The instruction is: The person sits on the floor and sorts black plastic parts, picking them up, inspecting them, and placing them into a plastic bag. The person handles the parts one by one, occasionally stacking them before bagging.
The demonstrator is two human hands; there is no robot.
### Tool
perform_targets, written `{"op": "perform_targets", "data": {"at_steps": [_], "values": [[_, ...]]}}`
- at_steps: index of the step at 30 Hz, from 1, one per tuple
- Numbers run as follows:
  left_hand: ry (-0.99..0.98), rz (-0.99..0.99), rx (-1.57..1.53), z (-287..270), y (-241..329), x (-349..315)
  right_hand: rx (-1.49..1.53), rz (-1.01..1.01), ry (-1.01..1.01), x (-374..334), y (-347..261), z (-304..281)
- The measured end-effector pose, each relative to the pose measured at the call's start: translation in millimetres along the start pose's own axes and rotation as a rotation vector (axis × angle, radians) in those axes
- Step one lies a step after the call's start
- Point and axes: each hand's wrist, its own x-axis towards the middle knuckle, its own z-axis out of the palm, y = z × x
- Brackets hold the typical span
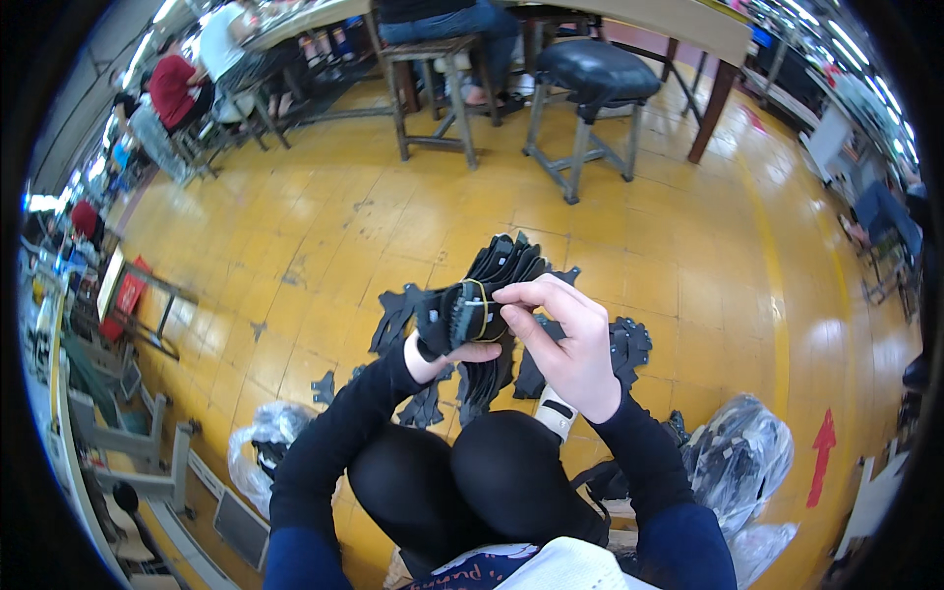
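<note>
A thick bundle of flat black cut pieces [450, 320] stands in front of my knees, with a yellow rubber band [485, 291] looped round it. My left hand [447, 360] is closed round the bundle from below, its thumb lying along the lower side. My right hand [570, 344] has thumb and index finger pinched together at the band on the bundle's right side. More black pieces [506, 258] fan out just beyond the bundle; whether they belong to it, I cannot tell. Below lie several stacks of similar pieces [629, 346] on the floor.
Clear plastic bags with dark contents lie on both sides, one at left [280, 423], a larger one at right [742, 457]. Ahead stand a black-cushioned stool [598, 74] and a long table [678, 29] with seated people. A red arrow [822, 457] marks the yellow tiled floor [393, 206].
</note>
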Motion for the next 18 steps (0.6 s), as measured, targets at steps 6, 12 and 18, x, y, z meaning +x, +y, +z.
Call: {"op": "perform_targets", "data": {"at_steps": [6,12,18], "values": [[0.125,-0.007,0.34,36,37,21,0.06,0.181,0.004,-13,11,-36],[0.104,0.251,0.652,53,21,27,0.331,0.449,-0.087,-30,30,-55],[0.173,0.034,0.832,47,-2,33,0.922,0.395,-0.09,-53,39,-52]]}}
